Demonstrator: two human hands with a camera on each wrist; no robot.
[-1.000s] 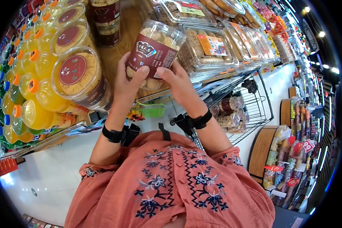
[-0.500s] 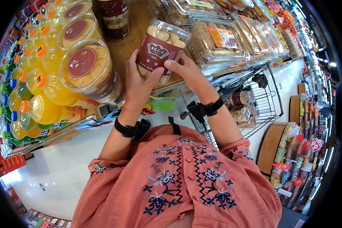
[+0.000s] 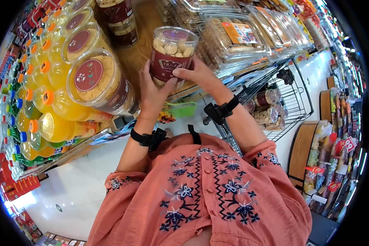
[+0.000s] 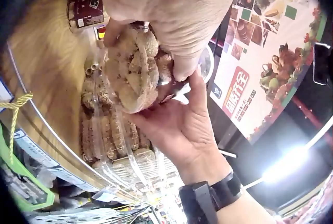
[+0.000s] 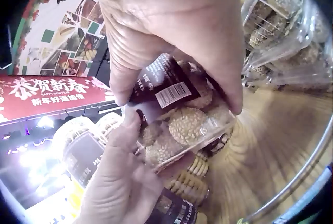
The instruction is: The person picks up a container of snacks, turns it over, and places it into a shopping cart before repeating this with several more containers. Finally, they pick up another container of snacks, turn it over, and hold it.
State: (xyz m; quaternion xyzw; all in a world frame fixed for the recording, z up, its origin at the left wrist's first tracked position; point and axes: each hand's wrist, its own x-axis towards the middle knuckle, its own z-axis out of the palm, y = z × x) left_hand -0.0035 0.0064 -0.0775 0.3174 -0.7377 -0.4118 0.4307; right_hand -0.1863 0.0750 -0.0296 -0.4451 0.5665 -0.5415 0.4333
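Both hands hold a clear plastic jar of cookies [image 3: 173, 57] with a dark red label and a round sticker on its lid. The left hand [image 3: 153, 93] grips its left side and lower part, thumb across the front. On the other side, the right hand [image 3: 203, 77] holds it with its thumb pressed on the label. The left wrist view shows the round cookies through the clear jar base [image 4: 134, 70]. In the right wrist view, a white barcode [image 5: 174, 95] appears on the label, with sesame-coated cookies [image 5: 187, 125] below it. The jar stands nearly upright over the wooden display table [image 3: 145, 24].
Several similar jars [image 3: 95, 76] stand in a row at the left, beside orange-capped bottles of yellow drink [image 3: 59, 123]. Clear boxes of pastries [image 3: 233, 39] are stacked at the right. A shopping cart [image 3: 291, 104] with jars inside stands at the right below the table.
The jar has been tipped from showing its label and side to nearly upright, so its lid now faces the head camera. Both hands have kept their grip. The head view has shifted slightly.
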